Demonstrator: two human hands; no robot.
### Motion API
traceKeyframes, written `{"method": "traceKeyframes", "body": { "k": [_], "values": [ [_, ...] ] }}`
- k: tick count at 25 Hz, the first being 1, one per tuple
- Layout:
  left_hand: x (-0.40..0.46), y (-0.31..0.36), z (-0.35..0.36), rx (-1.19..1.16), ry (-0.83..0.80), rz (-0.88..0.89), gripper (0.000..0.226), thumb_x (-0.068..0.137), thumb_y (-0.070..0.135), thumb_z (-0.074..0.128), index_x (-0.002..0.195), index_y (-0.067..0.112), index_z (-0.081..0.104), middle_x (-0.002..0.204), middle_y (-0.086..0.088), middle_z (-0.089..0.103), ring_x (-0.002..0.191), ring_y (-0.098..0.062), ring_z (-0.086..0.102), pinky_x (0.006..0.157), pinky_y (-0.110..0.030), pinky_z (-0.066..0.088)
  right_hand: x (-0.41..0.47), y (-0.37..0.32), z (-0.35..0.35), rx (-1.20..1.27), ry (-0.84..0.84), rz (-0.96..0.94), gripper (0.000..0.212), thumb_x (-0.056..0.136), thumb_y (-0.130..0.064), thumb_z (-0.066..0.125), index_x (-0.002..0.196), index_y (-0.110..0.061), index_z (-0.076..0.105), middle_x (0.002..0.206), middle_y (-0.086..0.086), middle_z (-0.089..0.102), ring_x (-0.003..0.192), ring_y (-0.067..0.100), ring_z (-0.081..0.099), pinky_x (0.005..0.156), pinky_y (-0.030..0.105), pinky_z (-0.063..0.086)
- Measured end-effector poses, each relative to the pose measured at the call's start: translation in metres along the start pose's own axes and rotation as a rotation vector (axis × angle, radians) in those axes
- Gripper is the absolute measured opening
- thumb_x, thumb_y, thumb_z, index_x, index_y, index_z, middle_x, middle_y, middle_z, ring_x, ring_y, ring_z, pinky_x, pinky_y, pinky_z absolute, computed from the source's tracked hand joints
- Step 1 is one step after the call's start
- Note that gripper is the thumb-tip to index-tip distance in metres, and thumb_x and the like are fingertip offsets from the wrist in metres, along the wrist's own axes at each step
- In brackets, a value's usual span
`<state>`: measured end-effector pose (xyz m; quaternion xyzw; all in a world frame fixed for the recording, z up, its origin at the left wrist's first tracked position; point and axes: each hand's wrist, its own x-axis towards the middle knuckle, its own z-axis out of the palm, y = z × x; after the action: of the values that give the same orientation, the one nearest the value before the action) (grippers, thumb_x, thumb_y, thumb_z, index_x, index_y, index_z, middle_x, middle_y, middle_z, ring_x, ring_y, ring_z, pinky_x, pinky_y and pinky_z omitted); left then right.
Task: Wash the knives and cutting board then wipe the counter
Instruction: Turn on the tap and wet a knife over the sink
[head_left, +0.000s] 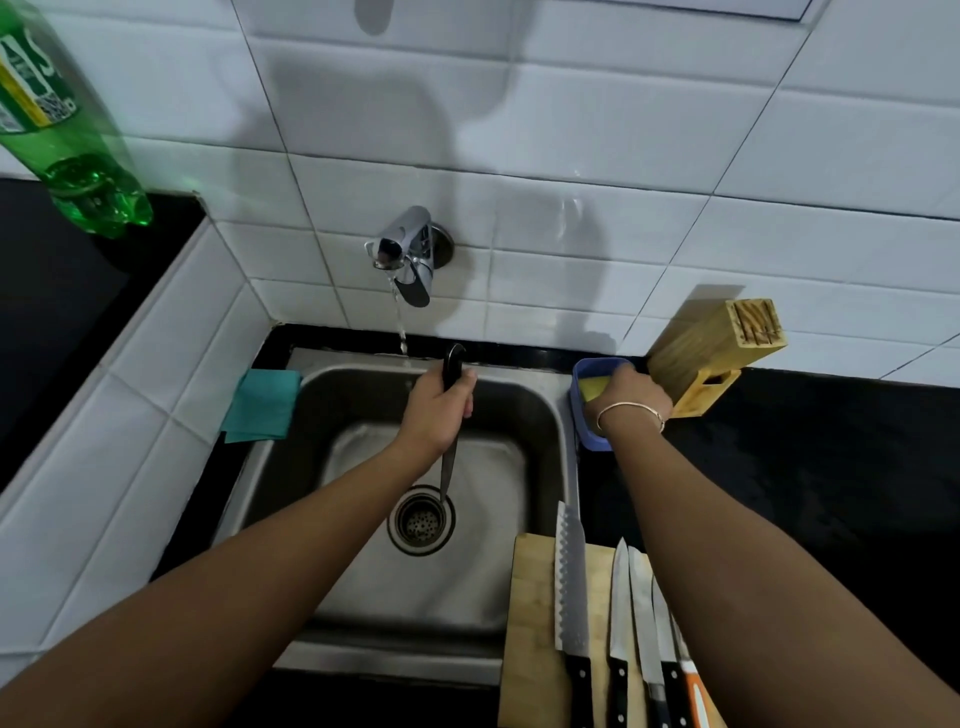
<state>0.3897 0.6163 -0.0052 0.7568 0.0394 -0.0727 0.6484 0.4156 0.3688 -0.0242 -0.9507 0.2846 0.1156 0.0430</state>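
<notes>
Over the sink, the left hand grips a knife blade-down near the running tap while the right hand grasps the yellow sponge; best scrub spine-side, away from the edge.

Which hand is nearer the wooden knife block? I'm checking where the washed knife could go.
The right hand is nearer: it reaches into the blue tub right beside the knife block. The left hand is farther left, over the sink, gripping a knife.
</notes>
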Motion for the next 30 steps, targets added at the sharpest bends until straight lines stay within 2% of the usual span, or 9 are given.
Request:
{"method": "traceKeyframes", "body": {
  "k": [6,10,13,17,19,22,24,26,30],
  "values": [
    [-0.001,-0.019,-0.006,-0.114,0.184,-0.163,0.023,0.103,0.023,0.05,0.081,0.02,0.055,0.058,0.005,0.051,0.055,-0.007,0.049,0.064,-0.024,0.043,-0.002,0.007,0.002,0.102,0.025,-0.005,0.06,0.076,-0.035,0.071,0.125,-0.011,0.046,0.112,0.011,0.065,0.103,0.033,0.064,0.07,0.036,0.046],
    [0.01,-0.007,-0.013,-0.252,0.271,-0.234,0.021,0.103,0.022,0.05,0.083,0.018,0.057,0.058,0.005,0.051,0.058,-0.011,0.049,0.071,-0.033,0.044,-0.006,0.017,-0.007,0.338,0.022,0.026,0.062,0.074,-0.045,0.073,0.119,-0.013,0.046,0.106,0.01,0.064,0.098,0.035,0.064,0.069,0.037,0.047],
    [0.012,0.0,-0.007,-0.251,0.276,-0.18,0.024,0.103,0.022,0.051,0.079,0.017,0.055,0.053,0.007,0.049,0.051,-0.007,0.047,0.065,-0.03,0.042,-0.008,0.025,-0.019,0.504,0.051,0.034,0.059,0.069,-0.05,0.073,0.112,-0.017,0.048,0.097,0.005,0.06,0.09,0.032,0.061,0.072,0.036,0.047],
    [-0.003,-0.003,0.003,-0.195,0.206,-0.146,0.023,0.103,0.024,0.051,0.082,0.018,0.055,0.052,0.009,0.051,0.053,-0.005,0.048,0.066,-0.03,0.042,-0.007,0.033,-0.033,0.777,0.056,0.062,0.059,0.072,-0.047,0.07,0.121,-0.019,0.052,0.101,0.001,0.056,0.088,0.026,0.053,0.076,0.034,0.043],
    [-0.009,-0.002,0.007,-0.175,0.185,-0.133,0.026,0.103,0.024,0.051,0.078,0.017,0.055,0.054,0.007,0.052,0.057,-0.011,0.049,0.07,-0.035,0.043,-0.005,0.035,-0.039,0.947,0.008,0.089,0.046,0.075,-0.038,0.066,0.117,-0.02,0.056,0.108,0.006,0.06,0.094,0.029,0.055,0.08,0.036,0.046],
    [-0.014,0.005,0.009,-0.163,0.158,-0.097,0.027,0.103,0.021,0.051,0.077,0.015,0.054,0.058,0.001,0.051,0.062,-0.016,0.049,0.074,-0.038,0.042,-0.008,0.031,-0.05,1.26,-0.179,0.215,0.021,0.075,-0.022,0.055,0.095,-0.016,0.056,0.111,0.016,0.058,0.095,0.035,0.055,0.086,0.043,0.05],
    [-0.015,0.008,0.008,-0.145,0.141,-0.085,0.026,0.103,0.022,0.051,0.078,0.013,0.054,0.059,-0.001,0.051,0.062,-0.017,0.049,0.074,-0.037,0.041,-0.009,0.027,-0.053,1.484,-0.345,0.336,0.027,0.072,-0.021,0.051,0.097,-0.012,0.055,0.104,0.014,0.056,0.092,0.033,0.055,0.087,0.045,0.051],
    [-0.014,0.01,0.007,-0.145,0.131,-0.082,0.026,0.103,0.022,0.05,0.079,0.013,0.054,0.06,-0.002,0.051,0.064,-0.018,0.049,0.075,-0.037,0.04,-0.007,0.024,-0.056,1.62,-0.448,0.401,0.038,0.076,-0.027,0.053,0.108,-0.008,0.058,0.099,0.012,0.062,0.087,0.031,0.06,0.076,0.04,0.054],
    [-0.011,0.008,0.007,-0.133,0.105,-0.091,0.025,0.103,0.026,0.049,0.083,0.014,0.055,0.063,-0.001,0.053,0.067,-0.019,0.05,0.077,-0.037,0.041,-0.008,0.013,-0.059,1.568,-0.565,0.401,0.056,0.089,-0.06,0.056,0.119,-0.013,0.057,0.107,0.009,0.066,0.085,0.028,0.063,0.066,0.037,0.049]
  ]
}}
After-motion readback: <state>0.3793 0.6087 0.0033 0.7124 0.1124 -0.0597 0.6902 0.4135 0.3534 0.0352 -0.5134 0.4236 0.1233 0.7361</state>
